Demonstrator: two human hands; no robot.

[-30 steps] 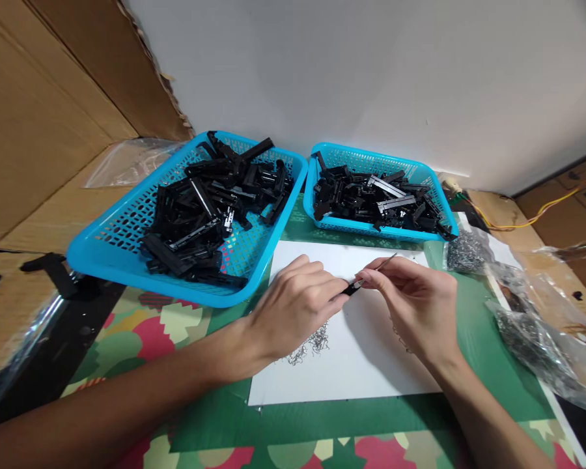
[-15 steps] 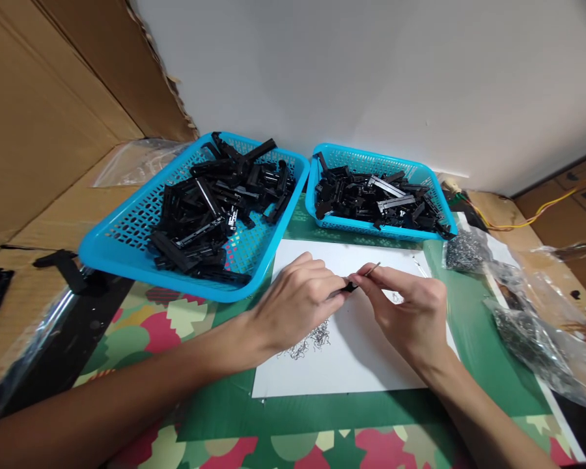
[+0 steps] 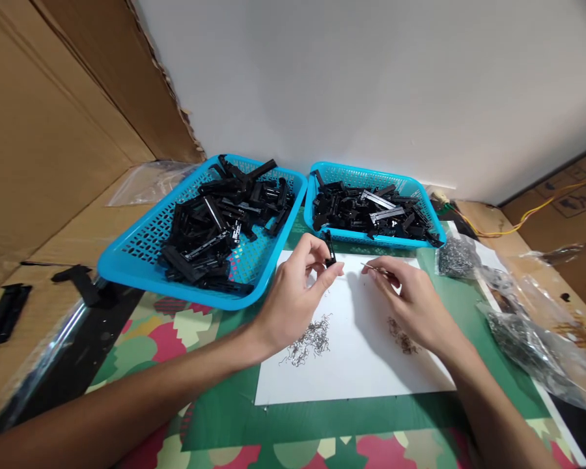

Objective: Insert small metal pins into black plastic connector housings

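Observation:
My left hand (image 3: 300, 283) pinches a small black plastic part (image 3: 330, 251) between thumb and fingers, held upright above the white sheet (image 3: 356, 365). To its right, my right hand (image 3: 403, 283) is closed around a thin metal tool (image 3: 371, 265). The tool's tip points left toward the part, with a gap between them; its other end is hidden in my palm. A pile of small bent silvery wire pieces (image 3: 308, 342) lies on the sheet below my left hand. Under my right hand sits a smaller pile of darker, brownish wire pieces (image 3: 403, 335).
Two blue baskets, a larger left one (image 3: 176, 291) and a smaller right one (image 3: 371, 170), hold many black plastic parts against the wall. Clear bags of small metal pieces (image 3: 456, 257) lie at right. Loose black parts (image 3: 7, 316) rest on cardboard at far left.
My hands have moved apart; earlier they met at the black part. My left hand has turned and now holds the part upright. The tool has drawn away, its tip now pointing left.

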